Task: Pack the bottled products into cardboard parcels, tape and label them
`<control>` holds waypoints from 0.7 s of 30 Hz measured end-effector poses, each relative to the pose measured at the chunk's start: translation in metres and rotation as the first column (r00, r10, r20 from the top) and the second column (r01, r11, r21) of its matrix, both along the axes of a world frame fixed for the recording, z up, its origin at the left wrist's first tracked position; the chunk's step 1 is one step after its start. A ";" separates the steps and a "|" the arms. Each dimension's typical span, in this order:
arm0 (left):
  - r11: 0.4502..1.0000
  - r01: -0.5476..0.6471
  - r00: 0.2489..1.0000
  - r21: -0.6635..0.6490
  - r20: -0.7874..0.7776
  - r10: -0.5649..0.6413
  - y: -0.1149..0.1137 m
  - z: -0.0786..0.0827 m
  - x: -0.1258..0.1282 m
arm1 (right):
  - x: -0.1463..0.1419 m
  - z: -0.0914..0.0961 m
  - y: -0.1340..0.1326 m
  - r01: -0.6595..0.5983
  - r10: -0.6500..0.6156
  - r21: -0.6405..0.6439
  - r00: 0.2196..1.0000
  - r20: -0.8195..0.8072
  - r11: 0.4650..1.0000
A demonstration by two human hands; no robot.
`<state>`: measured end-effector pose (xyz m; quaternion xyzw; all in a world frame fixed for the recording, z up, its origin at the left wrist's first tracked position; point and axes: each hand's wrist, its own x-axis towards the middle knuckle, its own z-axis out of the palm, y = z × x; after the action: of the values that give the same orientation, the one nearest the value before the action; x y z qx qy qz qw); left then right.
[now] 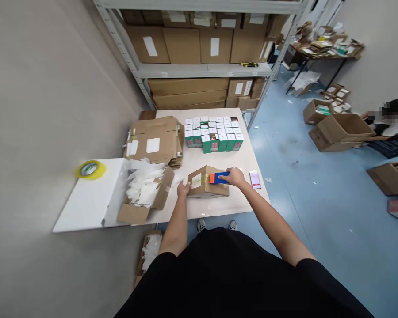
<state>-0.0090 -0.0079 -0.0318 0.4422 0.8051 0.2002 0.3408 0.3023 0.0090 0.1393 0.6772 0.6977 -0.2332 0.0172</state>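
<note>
My right hand (236,176) is wrapped around a blue tool with an orange end (216,178), held over the top of the taped carton (215,191), which sits on the table (194,210) right in front of me. My left hand (183,189) touches the carton's left end; from this height I can't tell whether those fingers pinch the corner or only brace it.

If the left side is only lightly braced, a hard push from the right could turn the carton or slide it. Pressing the tool's end too steeply might tear the cardboard under the clear tape, and a slip leftward could carry it toward my left fingers. A wide sweep of my right arm could knock the phone (255,179), lying to the right of the carton.

As for writing, the carton bears a white label (196,180) near its left end, its print too small to read. Beyond the carton, the green-and-white boxes (230,143) carry tiny marks on their tops and pinkish patches on their fronts, no brand legible. The phone's screen shows a red band with no readable words. Beyond the carton to the left, the flattened cardboard (152,126) has white labels, equally unreadable.
</note>
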 end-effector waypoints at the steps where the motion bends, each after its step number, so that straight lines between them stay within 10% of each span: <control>1: 1.000 -0.019 1.000 0.001 0.003 0.019 0.001 0.005 -0.004 | -0.018 0.005 0.003 -0.019 0.019 -0.004 1.000 0.011 1.000; 10: 0.996 0.009 0.925 0.088 0.377 -0.042 -0.007 0.041 -0.029 | -0.140 0.013 0.012 -0.128 0.129 -0.027 0.989 0.067 0.991; 21: 0.981 0.119 0.897 0.156 0.406 -0.174 -0.002 0.031 -0.010 | -0.128 0.021 0.026 -0.130 0.134 -0.042 0.985 0.111 0.991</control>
<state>-0.0190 -0.0103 -0.0013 0.4694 0.6637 0.3145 0.4902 0.1738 0.0349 0.1601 0.6411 0.7349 -0.2046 0.0838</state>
